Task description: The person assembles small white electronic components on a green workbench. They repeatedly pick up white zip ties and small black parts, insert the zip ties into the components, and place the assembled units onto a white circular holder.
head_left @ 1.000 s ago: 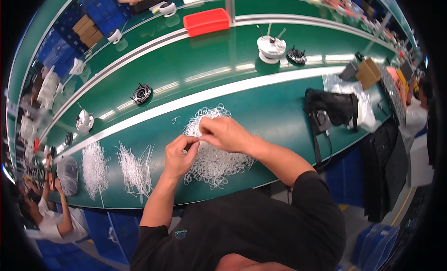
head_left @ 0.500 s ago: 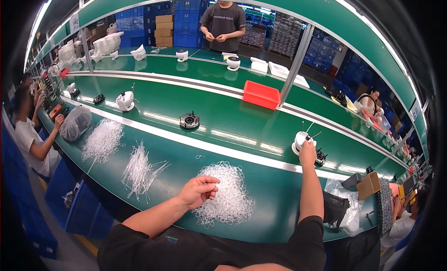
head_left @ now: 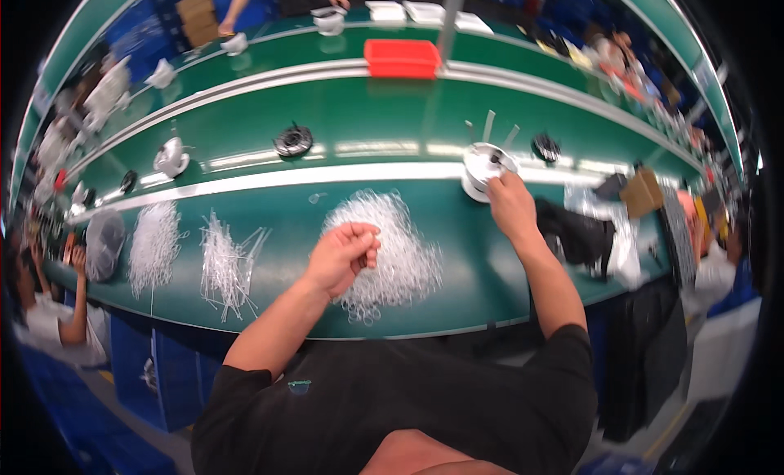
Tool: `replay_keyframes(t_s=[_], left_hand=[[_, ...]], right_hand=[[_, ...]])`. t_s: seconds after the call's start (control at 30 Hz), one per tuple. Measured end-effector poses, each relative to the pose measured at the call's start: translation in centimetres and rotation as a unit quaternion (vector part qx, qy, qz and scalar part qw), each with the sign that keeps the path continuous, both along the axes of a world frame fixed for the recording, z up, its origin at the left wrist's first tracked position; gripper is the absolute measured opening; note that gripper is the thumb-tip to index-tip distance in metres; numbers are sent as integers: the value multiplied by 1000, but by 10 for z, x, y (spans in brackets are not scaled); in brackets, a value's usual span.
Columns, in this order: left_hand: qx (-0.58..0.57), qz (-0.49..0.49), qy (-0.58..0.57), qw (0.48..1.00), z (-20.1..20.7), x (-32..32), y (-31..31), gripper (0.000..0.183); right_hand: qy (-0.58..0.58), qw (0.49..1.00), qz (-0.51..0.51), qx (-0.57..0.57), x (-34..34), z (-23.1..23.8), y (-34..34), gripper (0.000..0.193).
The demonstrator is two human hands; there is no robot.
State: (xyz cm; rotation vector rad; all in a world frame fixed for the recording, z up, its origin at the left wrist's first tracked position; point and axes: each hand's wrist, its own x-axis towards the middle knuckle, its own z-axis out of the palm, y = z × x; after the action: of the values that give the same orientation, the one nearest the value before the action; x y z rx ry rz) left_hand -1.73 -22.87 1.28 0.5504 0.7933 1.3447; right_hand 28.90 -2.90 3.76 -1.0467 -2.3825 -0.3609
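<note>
My left hand is closed in a pinch above a pile of small looped white ties; whatever sits between the fingertips is too small to make out. Stretched forward, my right hand grips the near rim of a white round housing, from which several thin white strips stick up. The housing rests by the pale strip along the conveyor. Straight white ties lie in a bundle to the left, and beyond them is another pile of looped ties. One loose tie lies apart from the near pile.
On the green belt are black round parts and another white housing. A red tray stands behind. At right lie a black bag, clear plastic and a cardboard box. Co-workers are at both sides and across the line.
My view has tilted down. My right hand has brought the white housing nearer, away from the black round part beside it. The left hand keeps its pinch over the pile.
</note>
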Motion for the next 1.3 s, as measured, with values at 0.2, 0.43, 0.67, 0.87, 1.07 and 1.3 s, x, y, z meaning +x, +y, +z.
replay_keyframes(t_s=[0.2,0.43,0.67,0.87,1.07,1.3], left_hand=[[21,-76,34,996,13,22,27,8],[57,-9,242,969,9,60,94,17],[67,-20,438,896,-22,89,156,16],[107,-27,480,870,-22,92,152,17],[130,-1,449,884,-34,90,153,18],[134,-15,452,882,-31,90,154,17]], right_hand=[[12,1000,3,-19,0,-16,-64,11],[234,963,-112,-74,12,12,-55,27],[262,877,-61,-399,27,-18,58,35],[226,870,7,-439,-1,-3,72,32],[297,836,-35,-461,9,21,45,30],[319,809,-26,-494,3,12,64,21]])
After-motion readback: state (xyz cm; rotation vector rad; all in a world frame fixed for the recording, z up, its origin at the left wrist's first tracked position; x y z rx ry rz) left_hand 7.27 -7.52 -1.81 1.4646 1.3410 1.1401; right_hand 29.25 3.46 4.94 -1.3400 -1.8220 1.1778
